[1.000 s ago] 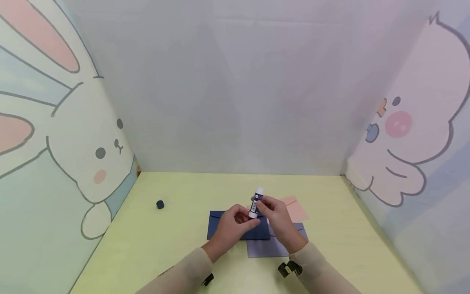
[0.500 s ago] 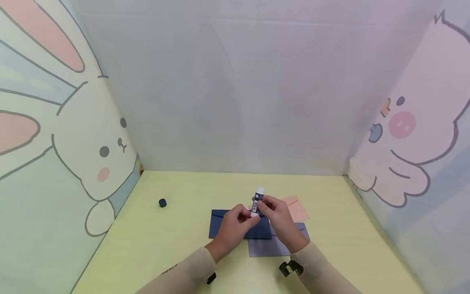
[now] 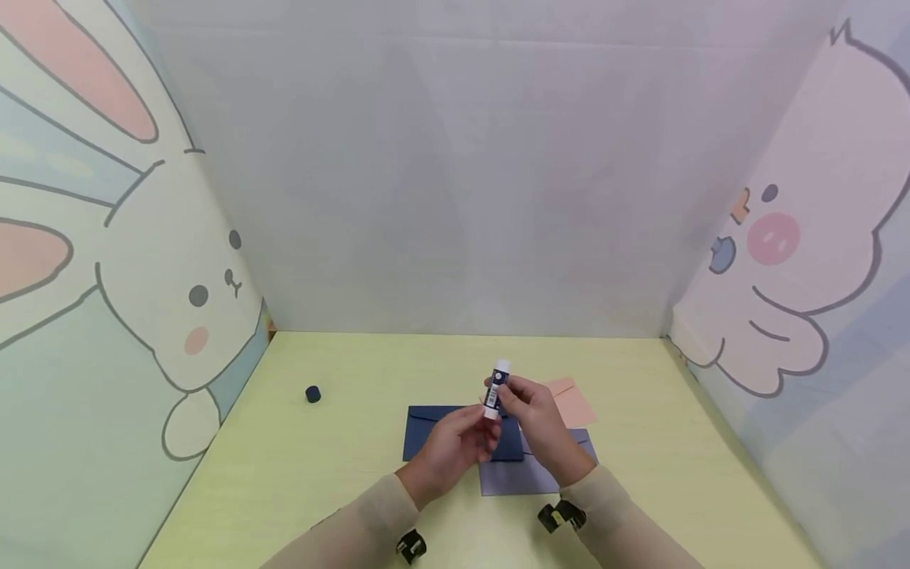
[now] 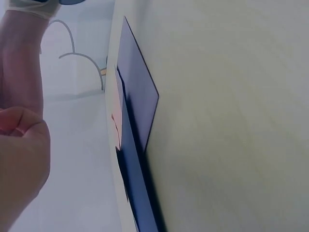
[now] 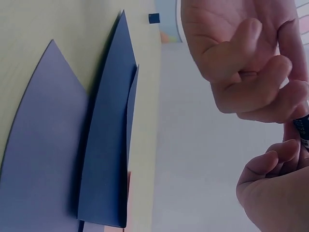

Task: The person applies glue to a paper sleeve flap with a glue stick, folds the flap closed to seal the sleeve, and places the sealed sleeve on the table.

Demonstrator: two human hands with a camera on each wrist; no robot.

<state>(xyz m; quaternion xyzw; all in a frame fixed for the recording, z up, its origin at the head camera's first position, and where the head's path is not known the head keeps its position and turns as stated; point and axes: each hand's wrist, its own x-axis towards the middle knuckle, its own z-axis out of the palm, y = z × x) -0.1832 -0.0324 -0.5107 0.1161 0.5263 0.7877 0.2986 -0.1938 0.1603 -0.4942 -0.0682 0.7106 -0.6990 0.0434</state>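
Observation:
A dark blue and white glue stick point(image 3: 496, 389) stands nearly upright, its white end up and no cap on it. My right hand point(image 3: 536, 419) grips its barrel between thumb and fingers. My left hand point(image 3: 455, 446) pinches the white base, with its other fingers curled below. Under both hands lies a navy envelope point(image 3: 419, 438), partly over a lavender envelope point(image 3: 501, 478). A pink envelope point(image 3: 574, 405) is behind, partly hidden by my right hand. In the right wrist view only a bit of the glue stick shows between the hands.
A small dark cap point(image 3: 313, 393) sits on the pale yellow table point(image 3: 284, 490), well to the left of the envelopes. A plain back wall point(image 3: 455, 197) and two side walls with cartoon animals enclose the table.
My left hand has turned about the glue stick's base, its thumb swinging to the left and its fingers now showing below. My right hand keeps its grip; the envelopes lie as before.

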